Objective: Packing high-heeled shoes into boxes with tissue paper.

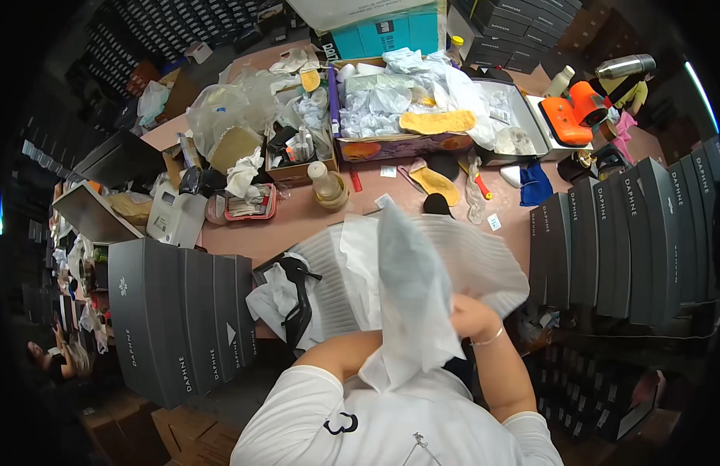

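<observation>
Cluttered pink bench (313,225) carries white tissue sheets (468,256). Right hand (470,314) pinches a tissue-wrapped shoe (410,287) held upright over them; left hand is hidden behind it, grip unclear. A black heel (299,299) lies beside; loose tissue could slip off, baring the shoe.

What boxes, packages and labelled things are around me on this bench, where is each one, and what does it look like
Dark grey shoe boxes: upright row at left, white lettering.
Dark shoe boxes: upright row at right, white lettering.
Teal carton: far edge of the table, rectangular.
Open printed box: centre back, purple and orange sides, stuffed with white tissue.
White label printer: left of the table, boxy.
White tissue sheet: held up at the right hand; left hand hidden behind it.
</observation>
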### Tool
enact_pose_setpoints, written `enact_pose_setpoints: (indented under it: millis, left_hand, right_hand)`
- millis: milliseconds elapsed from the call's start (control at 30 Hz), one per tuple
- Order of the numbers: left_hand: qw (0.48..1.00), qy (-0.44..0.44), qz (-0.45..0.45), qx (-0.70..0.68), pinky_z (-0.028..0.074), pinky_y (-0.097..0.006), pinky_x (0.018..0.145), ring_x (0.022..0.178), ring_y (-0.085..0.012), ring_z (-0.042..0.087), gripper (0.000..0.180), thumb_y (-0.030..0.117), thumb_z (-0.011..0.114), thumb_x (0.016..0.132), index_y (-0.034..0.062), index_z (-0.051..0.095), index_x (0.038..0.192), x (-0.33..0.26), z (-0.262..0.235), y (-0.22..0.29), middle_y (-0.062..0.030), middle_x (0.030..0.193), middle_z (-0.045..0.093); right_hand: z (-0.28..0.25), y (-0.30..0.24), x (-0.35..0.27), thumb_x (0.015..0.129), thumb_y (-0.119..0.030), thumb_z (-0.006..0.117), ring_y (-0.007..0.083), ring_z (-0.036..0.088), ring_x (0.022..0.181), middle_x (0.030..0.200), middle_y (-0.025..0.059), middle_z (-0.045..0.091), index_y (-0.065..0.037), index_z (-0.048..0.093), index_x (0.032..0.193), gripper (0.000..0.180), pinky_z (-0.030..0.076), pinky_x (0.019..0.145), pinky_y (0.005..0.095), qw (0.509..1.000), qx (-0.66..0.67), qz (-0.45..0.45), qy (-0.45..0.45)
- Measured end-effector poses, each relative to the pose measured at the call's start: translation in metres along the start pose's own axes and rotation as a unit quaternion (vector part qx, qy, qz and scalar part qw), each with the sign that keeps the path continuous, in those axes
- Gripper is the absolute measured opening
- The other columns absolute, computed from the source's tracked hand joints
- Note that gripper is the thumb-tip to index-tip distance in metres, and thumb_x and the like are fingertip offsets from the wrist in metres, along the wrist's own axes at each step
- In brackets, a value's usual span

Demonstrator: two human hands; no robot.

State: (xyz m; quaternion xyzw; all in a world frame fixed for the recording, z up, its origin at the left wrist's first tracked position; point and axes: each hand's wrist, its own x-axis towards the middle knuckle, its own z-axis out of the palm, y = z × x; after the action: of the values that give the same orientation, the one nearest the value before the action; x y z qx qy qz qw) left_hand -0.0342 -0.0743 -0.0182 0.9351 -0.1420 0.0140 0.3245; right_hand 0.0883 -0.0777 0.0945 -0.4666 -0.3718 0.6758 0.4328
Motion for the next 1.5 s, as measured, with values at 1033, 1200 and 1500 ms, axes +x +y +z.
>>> enact_pose_setpoints:
  millis: [1033,1200,1500]
  left_hand:
    - [0.443,0.689,-0.297,-0.490,0.051,-0.027,0.078,0.088,-0.0150,0.063,0.027,-0.008,0.048,0.084,-0.0024,0.059,0.108,-0.223,-0.182,-0.099,-0.0089,0.101,0.064]
    - [0.398,0.644,-0.330,-0.565,0.052,-0.028,0.077,0.089,-0.0166,0.063,0.024,-0.006,0.049,0.086,-0.0023,0.059,0.108,-0.218,-0.138,-0.066,-0.0100,0.103,0.063]
    - [0.469,0.639,-0.310,-0.525,0.047,-0.024,0.064,0.074,-0.0085,0.057,0.025,0.022,0.068,0.087,-0.0001,0.064,0.098,-0.279,-0.146,-0.022,-0.0016,0.088,0.061]
  right_hand:
    - [0.038,0.129,0.126,0.078,-0.025,0.073,0.0336,0.050,0.119,0.133,0.0299,0.044,0.006,0.040,0.131,0.070,0.045,0.093,0.0392,0.878,-0.401,-0.072,0.251]
    - [0.095,0.059,0.146,0.083,-0.021,0.068,0.0300,0.057,0.107,0.121,0.0220,0.057,0.004,0.053,0.119,0.046,0.045,0.090,0.0364,0.947,-0.253,-0.155,0.125]
    - [0.129,0.001,0.177,0.093,-0.014,0.053,0.0139,0.059,0.081,0.090,0.0086,0.065,0.003,0.065,0.100,0.022,0.048,0.073,0.0274,0.984,-0.141,-0.101,0.035]
